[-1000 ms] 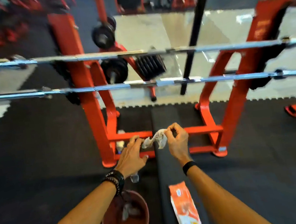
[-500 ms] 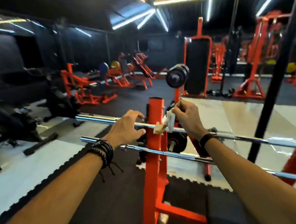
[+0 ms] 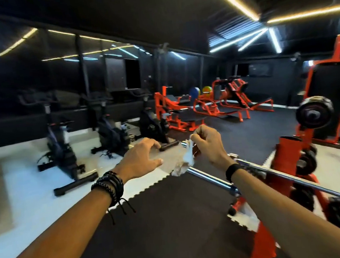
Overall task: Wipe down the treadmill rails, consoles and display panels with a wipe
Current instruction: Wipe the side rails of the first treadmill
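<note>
My right hand (image 3: pixel 207 145) pinches the white wipe (image 3: pixel 185 161) between thumb and fingertips, and it hangs down onto the chrome bar (image 3: pixel 210 179) close to that bar's near end. My left hand (image 3: pixel 140 159) hovers just beside it, fingers loosely spread and gripping nothing. The bar rests on the orange rack (image 3: pixel 287 156).

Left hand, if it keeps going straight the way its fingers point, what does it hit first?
Probably the wipe that the right hand pinches; the left hand points rightward at it, though depth is unclear.
</note>
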Demonstrator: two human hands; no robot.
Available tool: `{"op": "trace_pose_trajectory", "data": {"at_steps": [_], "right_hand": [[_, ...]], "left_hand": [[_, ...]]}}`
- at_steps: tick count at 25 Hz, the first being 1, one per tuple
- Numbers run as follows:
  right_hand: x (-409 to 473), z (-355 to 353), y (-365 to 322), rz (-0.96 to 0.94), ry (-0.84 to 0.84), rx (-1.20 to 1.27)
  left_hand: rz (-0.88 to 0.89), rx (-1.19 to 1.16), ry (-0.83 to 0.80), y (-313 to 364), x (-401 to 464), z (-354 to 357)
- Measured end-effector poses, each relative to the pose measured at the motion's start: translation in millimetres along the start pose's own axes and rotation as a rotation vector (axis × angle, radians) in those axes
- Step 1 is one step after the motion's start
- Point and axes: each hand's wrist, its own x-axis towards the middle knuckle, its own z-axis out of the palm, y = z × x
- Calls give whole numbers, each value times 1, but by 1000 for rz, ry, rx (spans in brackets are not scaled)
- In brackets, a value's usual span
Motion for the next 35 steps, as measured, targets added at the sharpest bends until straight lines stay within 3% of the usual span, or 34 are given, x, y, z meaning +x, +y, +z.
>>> {"op": "trace_pose_trajectory", "data": {"at_steps": [10,17,22,28,35], "right_hand": [[25,338,-101,-161,-479,285],[50,516,-152,-278,-703,473],[116,612,-178,-405,-736,559],[164,744,-221,-496,-773,668],[177,904,-241,-375,-930,713]], "left_hand": [[-452,0,172,-212,-136,-165],[-646,63,365,-322,-172,-237],[-697,42,314,-398,-139,-290],[-783,204,469,-491,-136,-354],[-970,283,622,-630,-200,-436]]}}
